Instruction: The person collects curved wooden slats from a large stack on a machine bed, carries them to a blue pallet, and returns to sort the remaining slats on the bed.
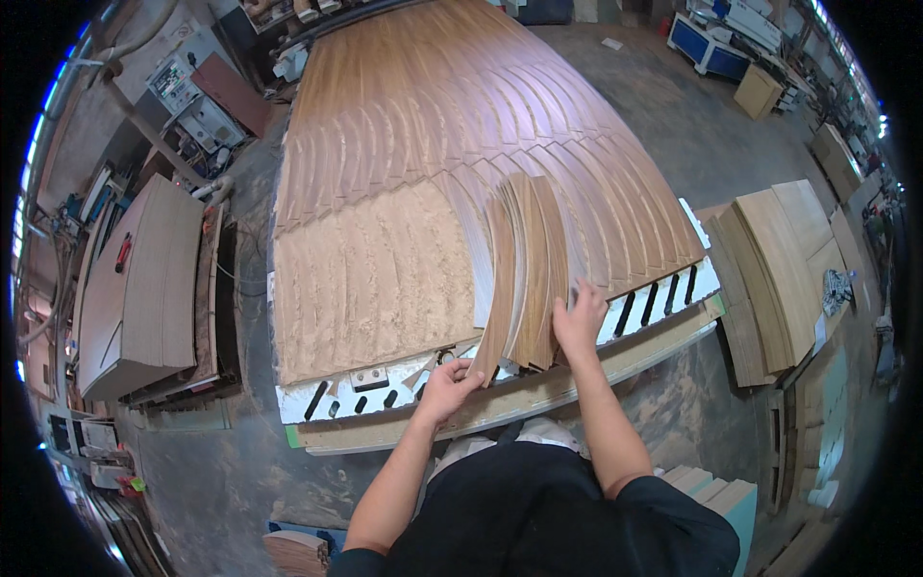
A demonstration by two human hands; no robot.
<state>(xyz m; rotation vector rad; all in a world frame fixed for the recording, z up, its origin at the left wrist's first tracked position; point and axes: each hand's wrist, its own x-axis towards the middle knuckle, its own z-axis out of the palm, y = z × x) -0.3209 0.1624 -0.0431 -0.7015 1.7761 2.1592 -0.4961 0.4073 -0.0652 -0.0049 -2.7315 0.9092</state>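
Observation:
A loose bundle of curved wooden strips (528, 260) stands fanned at the front of a large board cut into curved pieces (615, 202). My left hand (450, 387) is closed on the lower end of the leftmost curved wooden strip (497, 313). Against the bundle's right side is my right hand (579, 322), its fingers apart and partly bent. Left of the bundle, where strips are gone, a dusty, grooved tan base (375, 279) shows. Small wood offcuts (420, 373) lie on the white slotted front edge (358, 402), close to my left hand.
Stacked panels (135, 298) stand at the left, with a red-handled tool (124, 252) on top. More board stacks (784, 269) are at the right, bearing a crumpled cloth (836, 288). Cut boards (716, 490) sit near my right elbow; curved pieces (296, 555) lie at lower left.

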